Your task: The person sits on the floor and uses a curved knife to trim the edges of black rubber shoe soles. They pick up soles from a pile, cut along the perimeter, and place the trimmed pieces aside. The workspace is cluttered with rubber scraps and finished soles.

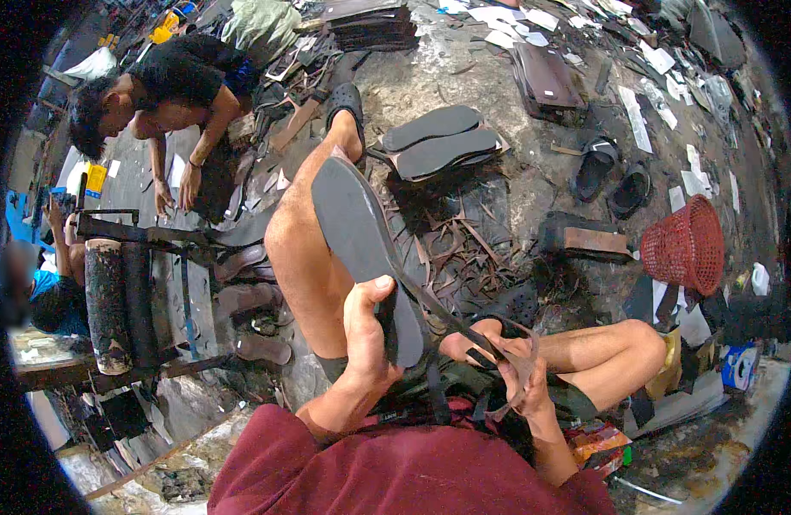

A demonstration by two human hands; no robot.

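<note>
My left hand [365, 330] grips a long grey shoe sole [348, 210] near its lower end, the thumb lying across the top face. The sole slants over my bent left leg, its other end close to my left foot. From the sole's right edge a thin dark strip [438, 311] runs down to my right hand [533, 386]. That hand is closed around the strip, with a brownish loop of it [523, 365] curling between the fingers. Whether a blade is also in the right hand, I cannot make out.
Ahead lie stacked grey soles [438, 142] and a heap of cut strips [464, 245]. To the right are a red basket [686, 245], dark sandals [597, 169] and a dark block [589, 239]. A person [176, 90] leans over a work surface at left, by a cylindrical roll [109, 305].
</note>
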